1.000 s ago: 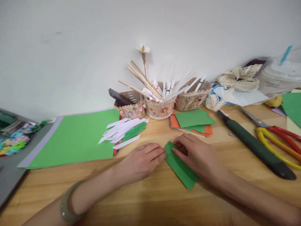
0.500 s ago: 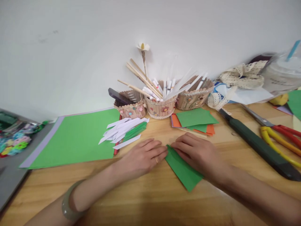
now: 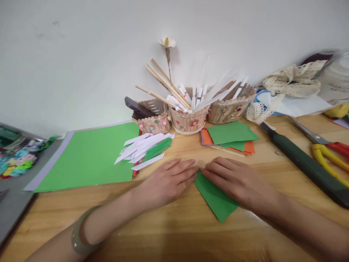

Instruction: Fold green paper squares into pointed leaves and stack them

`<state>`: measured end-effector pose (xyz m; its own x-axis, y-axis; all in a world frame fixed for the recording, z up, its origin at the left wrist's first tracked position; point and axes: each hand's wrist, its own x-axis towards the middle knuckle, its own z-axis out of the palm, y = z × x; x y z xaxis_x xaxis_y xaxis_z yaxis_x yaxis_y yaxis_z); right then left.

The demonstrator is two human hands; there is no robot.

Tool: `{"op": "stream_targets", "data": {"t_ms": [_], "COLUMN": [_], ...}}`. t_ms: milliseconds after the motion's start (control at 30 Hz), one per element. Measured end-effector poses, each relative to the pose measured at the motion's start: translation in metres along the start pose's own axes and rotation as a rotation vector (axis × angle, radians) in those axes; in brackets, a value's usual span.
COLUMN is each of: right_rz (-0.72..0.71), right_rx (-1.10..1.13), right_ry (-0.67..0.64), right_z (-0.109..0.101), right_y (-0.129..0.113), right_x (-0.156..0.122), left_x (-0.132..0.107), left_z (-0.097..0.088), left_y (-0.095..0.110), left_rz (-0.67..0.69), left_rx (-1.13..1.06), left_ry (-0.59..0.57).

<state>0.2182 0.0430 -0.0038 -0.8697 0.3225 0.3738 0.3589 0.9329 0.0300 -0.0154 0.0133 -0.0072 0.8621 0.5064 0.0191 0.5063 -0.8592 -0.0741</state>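
A small piece of green paper (image 3: 216, 200) lies slanted on the wooden table between my hands. My left hand (image 3: 171, 180), a ring on one finger, presses its fingertips at the paper's upper left corner; the thumb is hidden. Over the paper's upper right edge lies my right hand (image 3: 233, 178), fingers together and tips near that same corner, covering part of the sheet. The two sets of fingertips nearly meet. Beyond my right hand sits a stack of green and orange paper pieces (image 3: 233, 133). White paper strips (image 3: 147, 147) and a few green ones lie past my left hand.
Large green sheets (image 3: 89, 156) are at the left. Decorated baskets (image 3: 191, 122) with sticks and pens line the wall. A long dark green tool (image 3: 302, 160), scissors (image 3: 324, 145) and lace ribbon (image 3: 293, 82) are at the right.
The view has shifted slightly, so the objects on the right appear farther right. Both hands stay on the green paper, with only small finger movement.
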Motion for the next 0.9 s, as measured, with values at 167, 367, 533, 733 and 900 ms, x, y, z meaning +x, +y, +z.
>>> {"op": "stream_targets", "data": {"t_ms": [167,367,533,733,900], "right_rz": [-0.019,-0.014,0.007,0.071,0.090], "right_rx": [-0.054,-0.052,0.011,0.101,0.082], "right_ry": [-0.021,-0.045,-0.065,-0.060,-0.114], "right_z": [0.000,0.001,0.001,0.004,0.006], "right_y": [-0.001,0.000,0.002,0.004,0.004], "right_x": [0.000,0.001,0.002,-0.001,0.001], "left_x": [0.000,0.001,0.002,0.005,0.006], "left_z": [0.001,0.007,0.007,0.012,0.024], "left_y": [0.003,0.005,0.005,0.009,0.010], "left_rz": [-0.020,-0.071,-0.082,-0.130,-0.208], "left_rx": [0.020,0.012,0.032,0.058,0.065], "left_ry": [-0.001,0.094,0.134,0.230,0.315]}}
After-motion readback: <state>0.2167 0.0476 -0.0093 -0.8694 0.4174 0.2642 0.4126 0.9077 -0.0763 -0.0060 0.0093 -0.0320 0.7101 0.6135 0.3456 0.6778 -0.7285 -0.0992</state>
